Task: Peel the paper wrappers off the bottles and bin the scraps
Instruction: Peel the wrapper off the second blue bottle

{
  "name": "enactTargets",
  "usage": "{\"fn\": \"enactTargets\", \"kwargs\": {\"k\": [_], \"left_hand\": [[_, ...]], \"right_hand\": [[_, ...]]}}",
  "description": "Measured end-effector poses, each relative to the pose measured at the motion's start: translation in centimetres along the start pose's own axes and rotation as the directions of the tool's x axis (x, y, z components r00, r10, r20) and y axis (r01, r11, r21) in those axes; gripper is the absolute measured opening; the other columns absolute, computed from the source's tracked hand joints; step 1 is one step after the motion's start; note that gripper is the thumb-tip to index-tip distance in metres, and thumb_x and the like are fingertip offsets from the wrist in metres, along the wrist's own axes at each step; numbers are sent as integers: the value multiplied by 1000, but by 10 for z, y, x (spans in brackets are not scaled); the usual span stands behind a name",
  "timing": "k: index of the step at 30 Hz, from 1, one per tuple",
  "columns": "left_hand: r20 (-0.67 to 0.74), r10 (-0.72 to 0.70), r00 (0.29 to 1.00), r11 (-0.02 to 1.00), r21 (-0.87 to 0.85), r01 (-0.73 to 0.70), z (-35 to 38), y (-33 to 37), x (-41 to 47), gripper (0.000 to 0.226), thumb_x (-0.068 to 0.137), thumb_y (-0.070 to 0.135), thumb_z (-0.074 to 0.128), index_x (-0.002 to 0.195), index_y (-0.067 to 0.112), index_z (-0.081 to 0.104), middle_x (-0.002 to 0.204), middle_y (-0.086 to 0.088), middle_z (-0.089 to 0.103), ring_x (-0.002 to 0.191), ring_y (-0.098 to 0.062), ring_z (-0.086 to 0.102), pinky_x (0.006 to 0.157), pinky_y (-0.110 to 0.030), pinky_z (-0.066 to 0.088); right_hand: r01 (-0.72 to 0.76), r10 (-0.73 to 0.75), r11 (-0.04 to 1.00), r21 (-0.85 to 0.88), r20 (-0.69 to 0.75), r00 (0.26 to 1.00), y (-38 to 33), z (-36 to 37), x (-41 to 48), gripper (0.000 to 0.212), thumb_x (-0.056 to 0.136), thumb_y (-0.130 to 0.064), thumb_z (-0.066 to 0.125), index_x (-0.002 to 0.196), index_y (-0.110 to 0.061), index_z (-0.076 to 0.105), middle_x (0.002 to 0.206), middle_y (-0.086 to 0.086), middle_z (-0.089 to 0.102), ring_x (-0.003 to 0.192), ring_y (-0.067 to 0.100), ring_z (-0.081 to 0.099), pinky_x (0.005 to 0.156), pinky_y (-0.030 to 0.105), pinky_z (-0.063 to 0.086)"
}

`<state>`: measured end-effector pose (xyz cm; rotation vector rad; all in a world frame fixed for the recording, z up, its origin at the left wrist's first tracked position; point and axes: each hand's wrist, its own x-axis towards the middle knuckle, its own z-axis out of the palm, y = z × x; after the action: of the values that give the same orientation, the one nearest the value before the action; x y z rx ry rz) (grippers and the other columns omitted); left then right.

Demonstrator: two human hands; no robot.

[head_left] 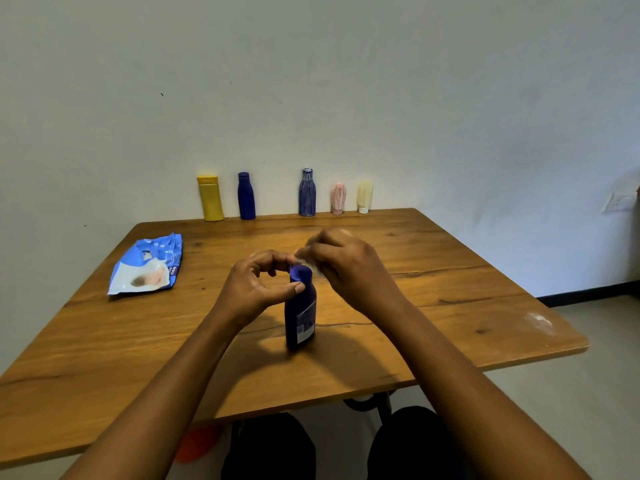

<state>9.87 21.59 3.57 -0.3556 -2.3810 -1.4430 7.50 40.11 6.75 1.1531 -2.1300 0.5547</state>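
**Wooden tabletop [450,306], blue bottle [300,317] upright between your hands**

Wood grain runs across the tabletop, and the blue bottle stands upright near its middle, a little closer to the near edge than to the far one. A printed label [306,323] is on the bottle's lower body, on the side facing right.

Your left hand [256,285] has hold of the bottle at the top. The thumb tip presses the neck just under the cap and the forefinger curls over the cap, so the two make a ring. The other fingers are curled behind them.

Your right hand [349,268] is just beside the cap on its right, raised off the wood. Its fingers are bunched and pinch a small white scrap [310,263]. That hand is blurred, so you cannot tell whether the scrap is joined to the bottle.

Further out, a blue and white packet [147,265] lies flat near the far left corner.

Five bottles stand in a row along the far edge, against the pale wall [415,98]. From left to right they are:
- a yellow bottle [210,199];
- a dark blue bottle [246,197];
- a striped blue bottle [307,194];
- a pink bottle [338,199];
- a cream bottle [364,197].

All five are well apart from the bottle you hold.

A wall socket [620,201] sits low on the right. Something orange [199,441] shows under the near edge, beside your knees.
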Motion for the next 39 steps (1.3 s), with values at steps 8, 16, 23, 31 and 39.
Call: {"fn": "enactTargets", "kwargs": {"k": [8, 16, 23, 31, 39], "left_hand": [[7, 12, 1000, 1000, 27, -12, 1, -1, 1, 44, 55, 57, 68, 95, 39, 65, 102, 15, 66, 92, 0, 53, 71, -22, 37], [17, 45, 999, 998, 37, -46, 2, -6, 3, 41, 57, 51, 66, 97, 40, 63, 102, 12, 64, 93, -4, 53, 72, -21, 38], [-4, 17, 1000, 1000, 13, -16, -4, -3, 3, 36, 68, 31, 82, 97, 39, 64, 103, 17, 66, 90, 7, 53, 73, -16, 38], [-15, -329, 944, 930, -181, 321, -55, -39, -2, 23, 81, 14, 71, 101, 25, 66, 97, 6, 71, 97, -10, 62, 88, -31, 49], [59, -607, 792, 765, -226, 603, -47, -71, -17, 20, 81, 2, 69, 100, 9, 68, 106, -12, 69, 109, -26, 61, 91, -35, 51]], "right_hand": [[88, -85, 996, -13, 135, 987, 25, -10, -16, 22, 80, -10, 65, 100, -11, 71, 100, 8, 65, 89, 22, 60, 65, 25, 46], [145, -145, 989, 15, 54, 988, 2, 13, -15, 23, 79, -10, 65, 102, -10, 70, 103, 10, 64, 90, 23, 57, 68, 22, 43], [-201, 202, 979, 16, -63, 977, 49, 11, -37, 18, 83, -5, 66, 98, -12, 72, 93, 4, 64, 86, 20, 59, 66, 38, 53], [-453, 535, 785, 422, -95, 839, 43, 40, -75, 21, 85, -3, 65, 99, -17, 71, 89, -9, 62, 86, 2, 59, 68, 12, 46], [-660, 766, 534, 528, 28, 642, 44, 75, -84, 17, 89, -8, 61, 97, -18, 72, 96, -7, 66, 88, -7, 58, 70, 6, 44]]}}
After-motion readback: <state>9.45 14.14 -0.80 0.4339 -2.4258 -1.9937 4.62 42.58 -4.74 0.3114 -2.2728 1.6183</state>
